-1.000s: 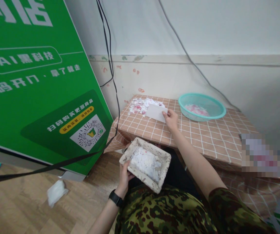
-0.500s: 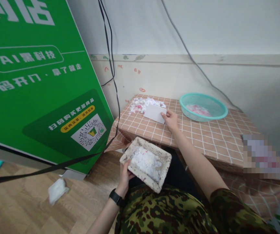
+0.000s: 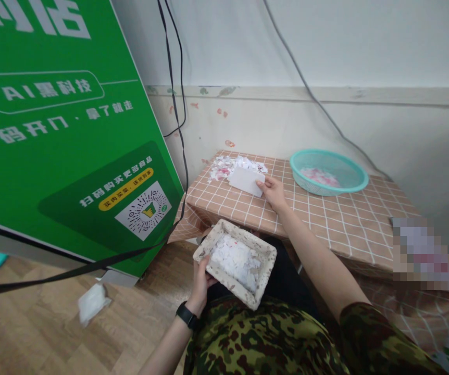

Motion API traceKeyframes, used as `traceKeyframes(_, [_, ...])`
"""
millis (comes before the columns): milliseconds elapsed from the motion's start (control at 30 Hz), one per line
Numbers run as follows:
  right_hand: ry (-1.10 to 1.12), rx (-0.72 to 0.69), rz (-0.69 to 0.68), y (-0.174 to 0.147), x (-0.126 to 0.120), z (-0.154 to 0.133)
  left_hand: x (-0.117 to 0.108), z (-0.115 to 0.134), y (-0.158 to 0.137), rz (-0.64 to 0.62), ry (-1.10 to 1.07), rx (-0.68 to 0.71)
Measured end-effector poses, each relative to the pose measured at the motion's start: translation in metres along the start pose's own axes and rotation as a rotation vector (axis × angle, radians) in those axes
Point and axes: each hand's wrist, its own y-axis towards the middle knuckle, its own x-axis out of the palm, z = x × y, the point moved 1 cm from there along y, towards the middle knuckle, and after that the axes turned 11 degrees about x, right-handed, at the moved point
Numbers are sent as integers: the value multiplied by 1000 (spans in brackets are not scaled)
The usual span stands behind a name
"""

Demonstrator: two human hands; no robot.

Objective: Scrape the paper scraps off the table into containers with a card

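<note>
My left hand (image 3: 201,284) grips the near left side of a spotted, cloth-lined basket (image 3: 266,276), held tilted above my lap. White paper scraps (image 3: 234,260) lie inside it. My right hand (image 3: 273,191) pinches the right edge of a flat white card (image 3: 247,180) over the table. Behind and left of the card is a spread pile of paper scraps (image 3: 220,167), mostly white with some pink. The card's left end overlaps the front of that pile.
A turquoise plastic basket (image 3: 359,182) with pink and white bits stands on the checked tablecloth (image 3: 318,219). A green cabinet (image 3: 68,172) rises on the left, with a dark strap (image 3: 131,254) hanging across it. A white packet (image 3: 92,303) lies on the floor.
Very little differs. The card and my right hand have shifted slightly to the left relative to the table; the basket in my left hand stays in place.
</note>
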Motion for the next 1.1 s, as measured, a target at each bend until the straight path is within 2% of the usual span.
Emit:
traceKeyframes(200, [-115,0,-39,-2,-6,-3,-1,-1,1,11,8,-5])
traceKeyframes(367, [-125,-47,78,-5,-6,-18,1,-2,2,19,15,20])
traceKeyframes(500, [-247,-96,40,-28,30,-28,3,-5,3,11,17,34])
traceKeyframes(600, [-523,-193,22,-54,67,-29,0,-8,5,26,18,24])
traceKeyframes(667, [-682,-187,40,-66,84,-25,-2,-10,6,21,16,32])
traceKeyframes(733, [-731,-141,103,-72,89,-20,-4,-11,7,19,7,31])
traceKeyframes(833, [-695,-80,201,-76,74,-14,-4,-9,6,28,-1,18])
traceKeyframes(1100, [-639,-48,377,-94,-5,-19,0,-9,5,21,4,38])
